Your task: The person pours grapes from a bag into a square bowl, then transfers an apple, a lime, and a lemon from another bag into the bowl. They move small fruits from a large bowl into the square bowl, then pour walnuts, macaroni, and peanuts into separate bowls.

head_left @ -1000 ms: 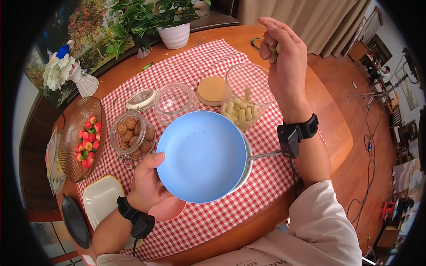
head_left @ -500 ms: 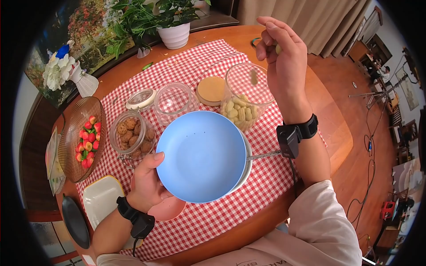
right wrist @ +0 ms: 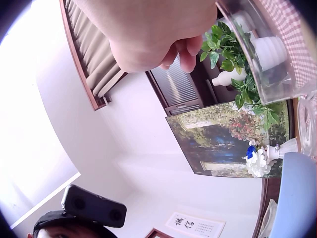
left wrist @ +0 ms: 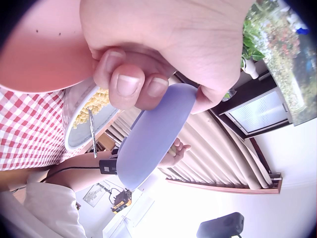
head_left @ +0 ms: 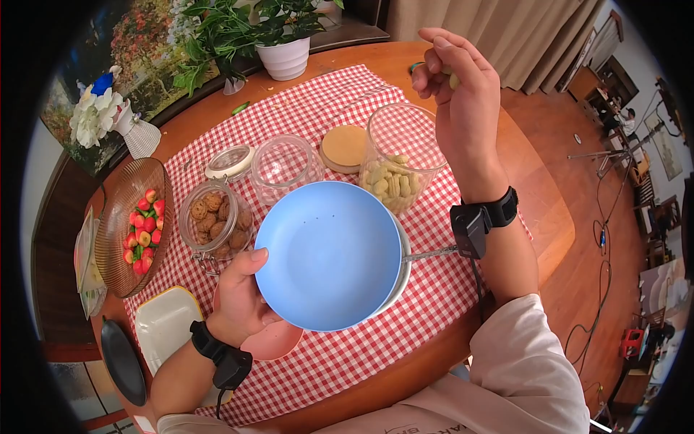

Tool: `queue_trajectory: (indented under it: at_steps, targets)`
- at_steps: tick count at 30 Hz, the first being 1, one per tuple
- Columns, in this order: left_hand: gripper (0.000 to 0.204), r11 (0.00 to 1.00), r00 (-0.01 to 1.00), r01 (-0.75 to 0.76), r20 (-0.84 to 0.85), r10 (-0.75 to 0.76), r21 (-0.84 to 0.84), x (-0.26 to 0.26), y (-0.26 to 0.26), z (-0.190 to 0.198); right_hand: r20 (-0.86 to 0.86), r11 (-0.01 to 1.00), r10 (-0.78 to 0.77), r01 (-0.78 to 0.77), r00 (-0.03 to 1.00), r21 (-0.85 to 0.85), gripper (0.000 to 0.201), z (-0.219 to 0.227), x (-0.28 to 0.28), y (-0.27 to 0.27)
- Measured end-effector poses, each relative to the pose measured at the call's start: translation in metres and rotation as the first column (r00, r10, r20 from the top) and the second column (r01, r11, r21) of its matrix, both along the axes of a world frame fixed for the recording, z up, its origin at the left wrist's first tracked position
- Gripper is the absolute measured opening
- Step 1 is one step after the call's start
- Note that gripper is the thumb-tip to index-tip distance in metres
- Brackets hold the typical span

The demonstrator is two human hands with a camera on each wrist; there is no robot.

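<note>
Glass jar, right: the peanut falling half a second ago no longer hangs mid-air; the pile likely gains one.
Head: right hand, fingers loosely curled, holds another peanut near the far-right rim; left wrist: left hand grips the near blue dish; right wrist: palm hidden, contents cannot be told.

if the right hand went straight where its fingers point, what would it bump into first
The way looks free over the table; beyond, the right hand would probably meet the curtain first, or perhaps the cabinet beside it; depth is unclear.
</note>
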State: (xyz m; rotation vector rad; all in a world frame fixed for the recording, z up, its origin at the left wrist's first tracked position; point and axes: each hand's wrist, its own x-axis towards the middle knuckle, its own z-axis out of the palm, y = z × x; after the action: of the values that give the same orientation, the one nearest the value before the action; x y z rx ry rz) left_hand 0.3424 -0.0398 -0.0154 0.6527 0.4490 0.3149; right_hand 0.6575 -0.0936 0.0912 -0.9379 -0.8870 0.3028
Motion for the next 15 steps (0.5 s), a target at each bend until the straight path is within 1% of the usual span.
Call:
queue_trajectory:
  at_steps: [2,4,5,7,11,13,15]
  targets:
    - [0.073,1.000,1.000,0.003,-0.001,-0.003,0.002,-0.003,0.003,-0.004,-0.004,1.000,0.008,-0.008,1.000,0.002,0.025,0.000,0.000,0.000]
    - [0.077,0.994,0.993,0.058,0.105,-0.048,-0.098,-0.009,0.010,-0.015,-0.003,1.000,0.006,-0.006,1.000,0.006,0.024,-0.001,0.000,0.000]
    - [0.077,0.994,0.993,0.058,0.105,-0.048,-0.098,-0.009,0.009,-0.014,-0.002,1.000,0.005,-0.004,1.000,0.011,0.024,-0.001,0.001,0.000]
    - [0.077,0.998,0.998,0.035,0.053,-0.032,-0.057,-0.007,0.007,-0.011,-0.001,1.000,-0.007,0.007,1.000,0.012,0.023,-0.001,0.001,0.001]
    - [0.077,0.998,0.997,0.046,0.060,-0.043,-0.052,-0.005,0.006,-0.007,-0.010,0.999,-0.025,0.025,1.000,0.039,0.021,-0.002,0.001,0.002]
    - [0.073,1.000,1.000,0.009,-0.008,-0.009,0.016,0.000,0.000,0.001,-0.025,0.999,-0.025,0.026,0.999,0.043,0.021,0.000,0.001,0.002]
    - [0.073,1.000,1.000,0.008,-0.005,-0.008,0.012,0.000,0.000,0.001,-0.040,0.999,-0.026,0.028,0.999,0.047,0.022,0.000,0.000,0.003]
